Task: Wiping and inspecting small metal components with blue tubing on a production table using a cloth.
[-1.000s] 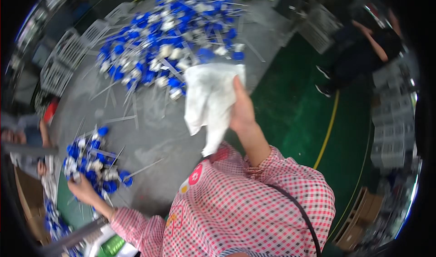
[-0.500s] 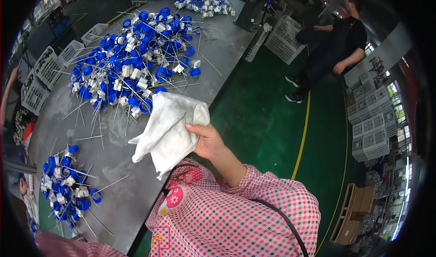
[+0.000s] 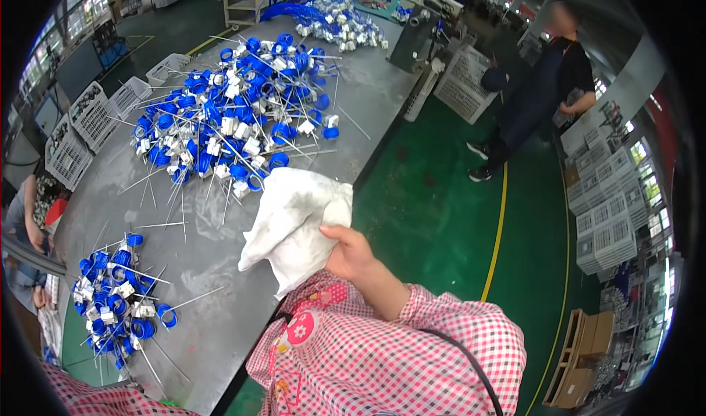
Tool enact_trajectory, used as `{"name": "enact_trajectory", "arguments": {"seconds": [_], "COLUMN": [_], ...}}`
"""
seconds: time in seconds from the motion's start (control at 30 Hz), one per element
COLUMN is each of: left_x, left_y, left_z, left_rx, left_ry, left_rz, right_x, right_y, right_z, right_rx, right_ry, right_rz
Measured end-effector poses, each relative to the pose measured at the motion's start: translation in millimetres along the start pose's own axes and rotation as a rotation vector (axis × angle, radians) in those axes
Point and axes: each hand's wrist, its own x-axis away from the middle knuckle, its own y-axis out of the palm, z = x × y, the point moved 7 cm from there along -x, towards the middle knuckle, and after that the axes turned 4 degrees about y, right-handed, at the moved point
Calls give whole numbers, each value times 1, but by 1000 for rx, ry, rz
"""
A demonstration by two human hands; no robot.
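My right hand (image 3: 353, 254) grips a crumpled white cloth (image 3: 298, 225), thumb on top and the other fingers hidden beneath it. The cloth hangs over the table's right edge, close to the near side of a large pile of coiled blue wires (image 3: 235, 115) with white plugs and thin metal rods. A smaller pile of the same coiled wires (image 3: 118, 298) lies at the near left of the table. Of my left arm only a checked sleeve (image 3: 110, 401) shows at the lower left; the hand is out of sight.
The grey metal table (image 3: 198, 258) fills the left half. White crates (image 3: 95, 118) line its far left side. A person (image 3: 529, 100) stands on the green floor at right, near stacked crates (image 3: 603, 225). Another person's arm (image 3: 31, 214) is at far left.
The view has shifted, so the table and piles sit further right and a little lower. My right hand still holds the cloth. The standing person has turned, with one arm drawn back.
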Motion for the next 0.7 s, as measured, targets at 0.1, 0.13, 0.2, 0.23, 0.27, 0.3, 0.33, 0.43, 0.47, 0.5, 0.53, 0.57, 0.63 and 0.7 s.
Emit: {"name": "enact_trajectory", "arguments": {"seconds": [0.1, 0.13, 0.2, 0.23, 0.27, 0.3, 0.33, 0.43, 0.47, 0.5, 0.53, 0.57, 0.63, 0.7], "left_x": [-11, -18, -31, -40, -48, -56, -65, -86, -95, -85, -72, -53, -27, -12], "left_y": [11, 16, 27, 32, 37, 43, 46, 98, 85, 92, 169, 199, 231, 250], "left_z": [-1, -5, -11, -14, -18, -23, -31, -71, -60, -126, -174, -231, -273, -301], "left_rx": [27, 44, 76, 84, 89, 91, 86, 123, 89, -634, -486, -469, -445, -495], "left_ry": [53, 77, 125, 149, 173, 193, 210, 235, 260, 294, -119, -265, -477, -550], "left_rz": [-3, -12, -36, -33, -33, -35, -35, -77, -64, -82, -318, -456, -473, -478], "right_x": [-18, -26, -36, -43, -51, -59, -67, -73, -63, -72, -68, -75, -93, -114], "right_y": [5, 10, 18, 18, 17, 16, 14, -32, -35, -19, -33, -30, -35, -41], "right_z": [4, 6, 14, 17, 19, 21, 25, 10, 8, 18, -6, -7, -18, -18], "right_rx": [8, 14, -7, 16, 35, 24, 34, 4, -27, -72, -97, -74, 13, 62], "right_ry": [34, 78, 76, 65, 57, 63, 70, 65, 80, 122, 44, 26, -39, -47], "right_rz": [6, -8, 8, 35, 62, 58, 86, 311, 420, 309, 293, 254, 256, 278]}}
